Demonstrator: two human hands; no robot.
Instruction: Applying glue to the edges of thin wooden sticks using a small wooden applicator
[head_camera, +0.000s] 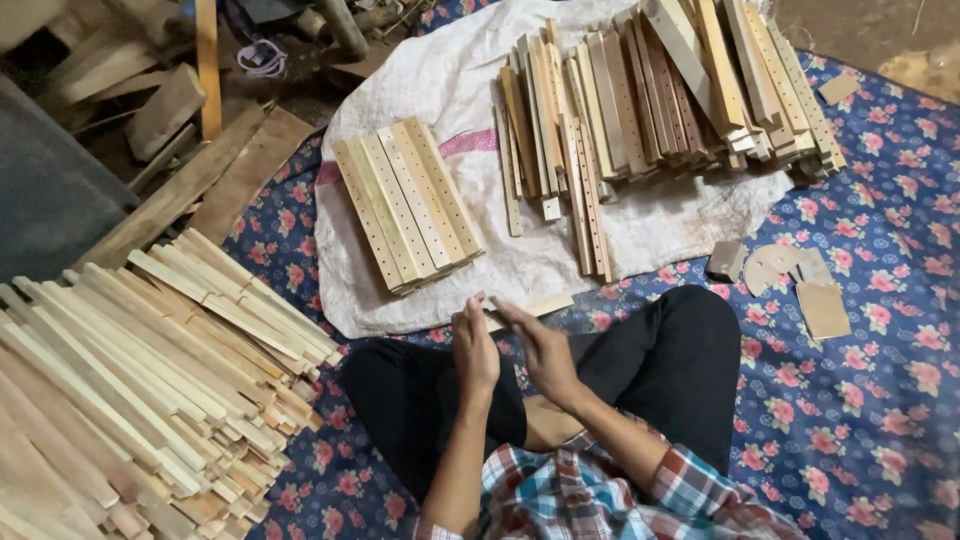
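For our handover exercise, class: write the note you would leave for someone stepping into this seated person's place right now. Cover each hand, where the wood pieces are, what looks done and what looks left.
Left hand: raised over the lap, fingers on a pale wooden slat.
Right hand: beside it, on the same slat.
Neat drilled slats: side by side on the white sack, looking sorted.
Loose heap of drilled slats: farther right on the sack, looking unsorted.
Plain strips: big pile to the person's left.
Small flat cut pieces: on the floral cloth, to the right.
Whether the held slat is drilled cannot be told.
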